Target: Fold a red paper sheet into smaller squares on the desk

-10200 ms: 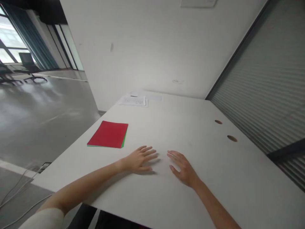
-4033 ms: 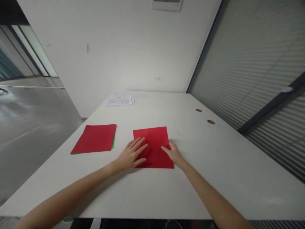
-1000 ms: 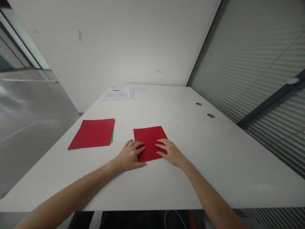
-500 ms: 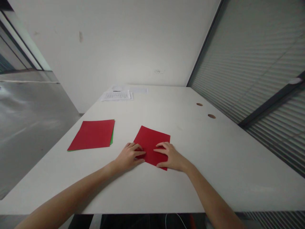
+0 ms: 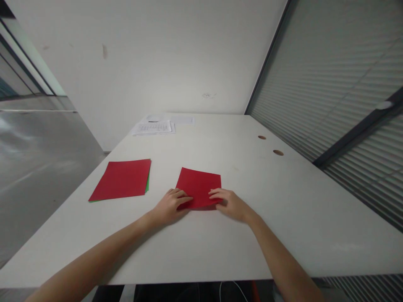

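A sheet of red paper (image 5: 200,182) lies on the white table in front of me, its near edge slightly raised or doubled. At its near left corner, my left hand (image 5: 173,204) is closed on the paper, fingers on top and thumb along the near edge. My right hand (image 5: 233,204) pinches the near right corner, with its fingers over the sheet and the thumb at the edge. What lies under the fingers of both hands is hidden.
Left of my hands lies a stack of red paper (image 5: 122,179) with a green sheet (image 5: 147,183) peeking out beneath. Printed papers (image 5: 154,127) rest at the table's far left. Two round holes (image 5: 278,152) are near the right edge, beside window blinds (image 5: 340,96).
The red sheet has turned a little, so its near edge now runs almost level. My right hand has shifted from lying on the sheet to its near right corner. My left hand stays put.
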### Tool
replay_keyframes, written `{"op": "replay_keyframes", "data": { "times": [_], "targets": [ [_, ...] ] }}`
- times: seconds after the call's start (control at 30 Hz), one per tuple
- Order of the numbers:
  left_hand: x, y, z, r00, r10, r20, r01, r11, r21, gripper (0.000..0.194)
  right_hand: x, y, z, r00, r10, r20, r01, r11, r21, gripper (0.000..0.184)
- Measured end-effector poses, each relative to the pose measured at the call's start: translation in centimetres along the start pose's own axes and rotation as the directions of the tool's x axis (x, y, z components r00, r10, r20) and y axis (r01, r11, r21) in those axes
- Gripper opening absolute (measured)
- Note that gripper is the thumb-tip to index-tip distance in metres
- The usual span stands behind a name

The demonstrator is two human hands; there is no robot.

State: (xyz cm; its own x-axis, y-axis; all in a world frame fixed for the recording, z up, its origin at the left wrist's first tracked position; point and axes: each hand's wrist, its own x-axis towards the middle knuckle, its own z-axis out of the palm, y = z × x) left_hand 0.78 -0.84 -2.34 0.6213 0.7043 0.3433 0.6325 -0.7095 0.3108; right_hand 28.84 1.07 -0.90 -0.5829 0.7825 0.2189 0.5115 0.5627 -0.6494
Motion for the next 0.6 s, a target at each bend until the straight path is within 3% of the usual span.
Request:
{"op": "replay_keyframes", "data": {
  "times": [0.17,0.33,0.43,0.53,0.6],
  "targets": [
    [-0.1,-0.4,0.2,0.994,-0.106,-0.025,0.099,0.975,-0.197,0.028,0.1,1.4,-0.4,0.998,0.06,-0.016,-0.058,0.995,0.076,0.024],
    [-0.3,-0.6,-0.4,0.995,-0.099,0.019,0.099,0.926,-0.365,0.028,0.0,2.4,-0.5,0.991,0.135,-0.016,-0.13,0.977,0.169,0.029],
    [-0.3,-1.0,-0.7,0.992,-0.124,0.039,0.129,0.916,-0.38,0.025,-0.1,3.0,-0.5,0.98,0.197,-0.018,-0.189,0.958,0.218,0.026],
    [-0.3,-1.3,-0.6,0.964,-0.257,0.069,0.265,0.918,-0.294,0.021,0.0,3.2,-0.6,0.968,0.247,-0.05,-0.225,0.937,0.266,0.026],
    [-0.3,-1.3,-0.3,0.916,-0.396,0.061,0.397,0.878,-0.265,0.024,0.1,3.2,-0.5,0.965,0.255,-0.061,-0.225,0.926,0.303,0.031]
  ]
}}
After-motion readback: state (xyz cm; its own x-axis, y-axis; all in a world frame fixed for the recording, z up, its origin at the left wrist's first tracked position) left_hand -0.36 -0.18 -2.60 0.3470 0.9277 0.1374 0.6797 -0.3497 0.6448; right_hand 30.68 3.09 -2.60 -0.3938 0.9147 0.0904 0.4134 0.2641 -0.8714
